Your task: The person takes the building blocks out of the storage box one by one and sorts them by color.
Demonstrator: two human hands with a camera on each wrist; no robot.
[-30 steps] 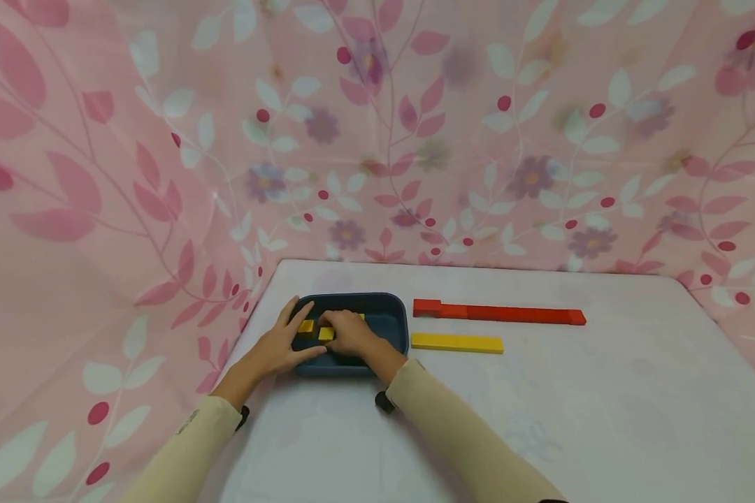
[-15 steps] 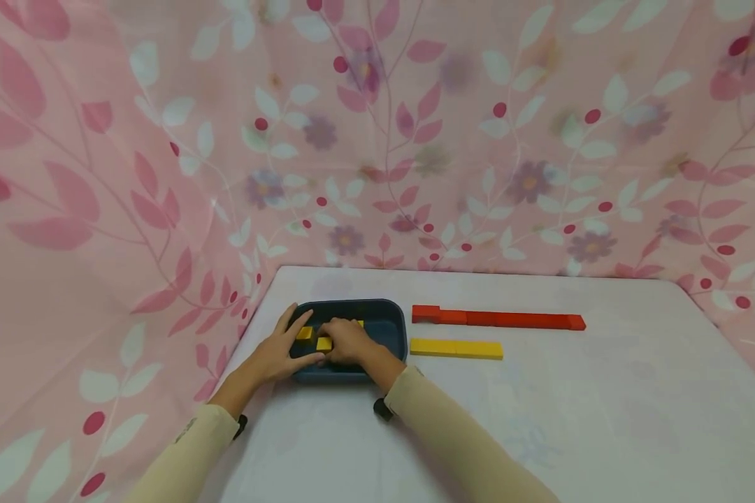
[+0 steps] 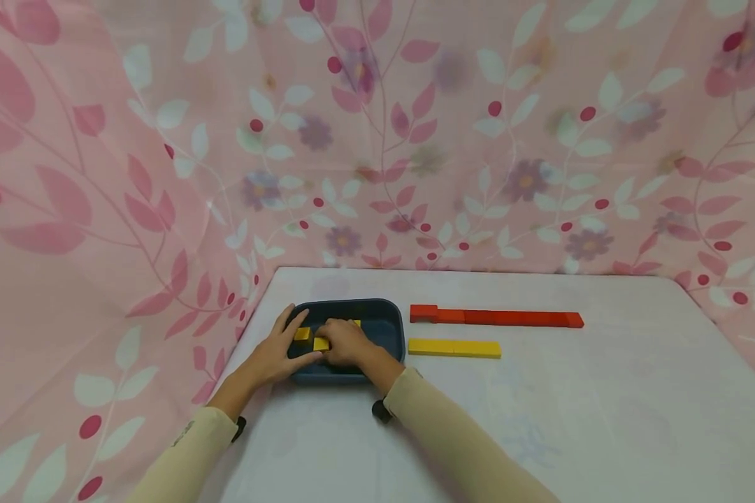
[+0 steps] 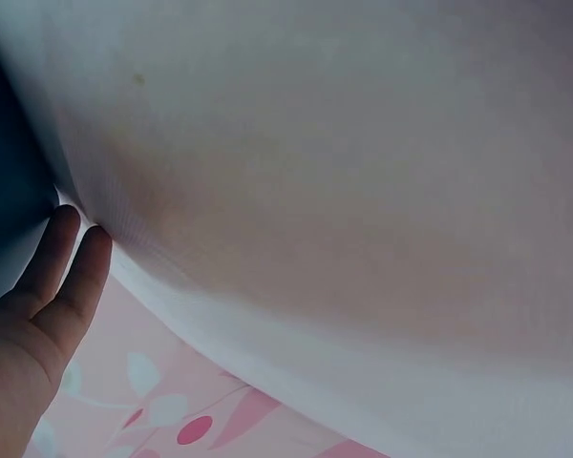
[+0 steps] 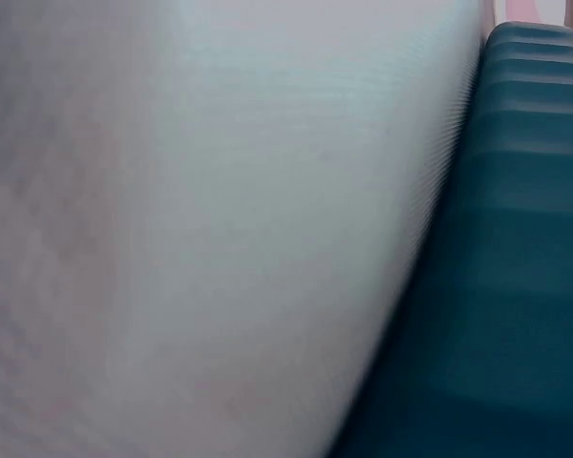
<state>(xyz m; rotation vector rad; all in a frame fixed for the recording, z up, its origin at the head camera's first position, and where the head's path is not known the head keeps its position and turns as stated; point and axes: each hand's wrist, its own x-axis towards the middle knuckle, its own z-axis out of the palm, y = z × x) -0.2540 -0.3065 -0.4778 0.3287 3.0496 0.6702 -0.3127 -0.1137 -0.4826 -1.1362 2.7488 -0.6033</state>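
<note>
At the left of the table, a dark blue tray (image 3: 386, 335) holds several yellow blocks. My left hand (image 3: 270, 355) lies at the tray's left side, fingers spread and thumb stretched over the front part. In the left wrist view, two straight fingers (image 4: 76, 277) meet the tray's outer wall (image 4: 5, 181). Inside the tray, my right hand (image 3: 347, 342) has its fingers curled down at a yellow block (image 3: 321, 344) and pinches it; its fingertips are partly hidden. A second yellow block (image 3: 302, 334) sits left of it, and another (image 3: 356, 323) shows behind the right hand.
Right of the tray, a long row of red blocks (image 3: 509, 318) lies on the white table (image 3: 541, 391). A shorter yellow row (image 3: 454, 348) lies in front of it. A floral pink curtain (image 3: 415, 140) stands behind and to the left. The right wrist view shows the tray's ribbed outer wall (image 5: 516, 239).
Both hands keep nearly the same places at the tray, and the blocks stay put. The whole view has shifted slightly.
</note>
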